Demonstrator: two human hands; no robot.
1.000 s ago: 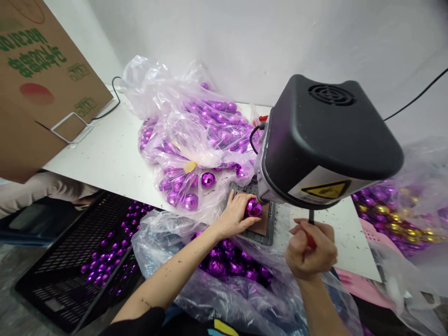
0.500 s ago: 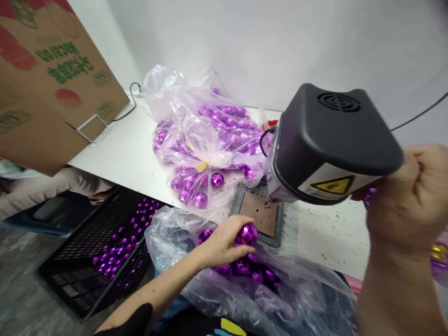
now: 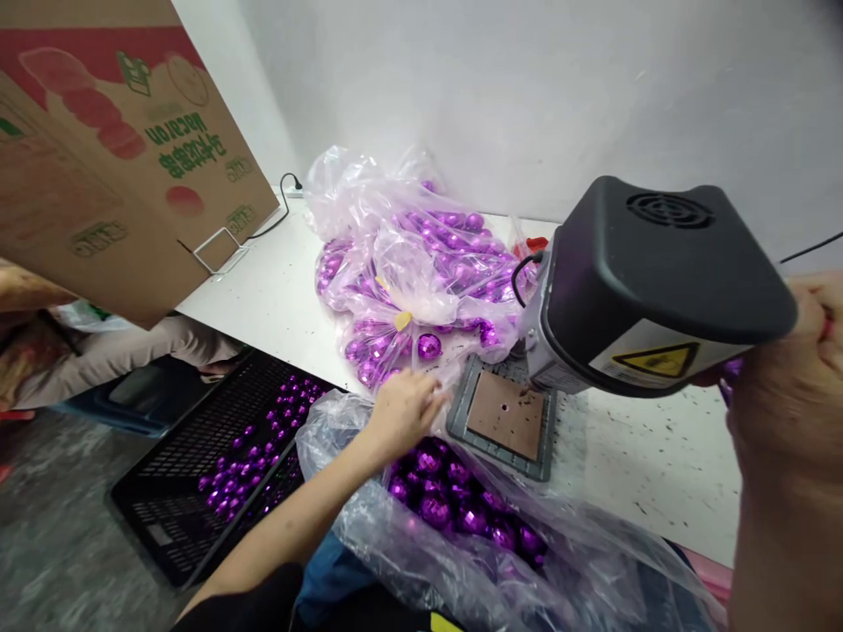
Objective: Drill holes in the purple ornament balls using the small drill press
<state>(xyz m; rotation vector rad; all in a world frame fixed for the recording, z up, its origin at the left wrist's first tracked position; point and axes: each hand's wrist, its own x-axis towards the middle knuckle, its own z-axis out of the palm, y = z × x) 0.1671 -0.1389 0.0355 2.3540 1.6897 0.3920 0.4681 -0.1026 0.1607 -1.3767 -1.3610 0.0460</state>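
Note:
My left hand (image 3: 408,408) hovers between an open clear plastic bag and a tied one, fingers loosely bent and a little apart. No ball shows in its fingers. Purple mirrored ball ornaments (image 3: 435,505) fill the open bag (image 3: 369,535) at my lap. Closed and close to the camera, my right hand (image 3: 796,351) is by the right end of a black machine (image 3: 672,272) with a vent and a yellow warning label. Part of a purple ball (image 3: 730,377) shows inside its curled fingers. Left of the machine, a grey base (image 3: 471,430) carries a brown plate (image 3: 504,426) with a small hole.
The tied clear bag (image 3: 421,298) of purple balls lies on the white table (image 3: 277,281). A loose ball (image 3: 428,346) shows at its front. A black crate (image 3: 164,500) on the floor holds smaller purple balls. At left are a large cardboard box (image 3: 164,175) and a seated person's leg (image 3: 158,347).
My left hand has left the open bag, moving up and left towards the tied bag; the ball it held no longer shows. My right hand stays by the machine. The whole view has shifted.

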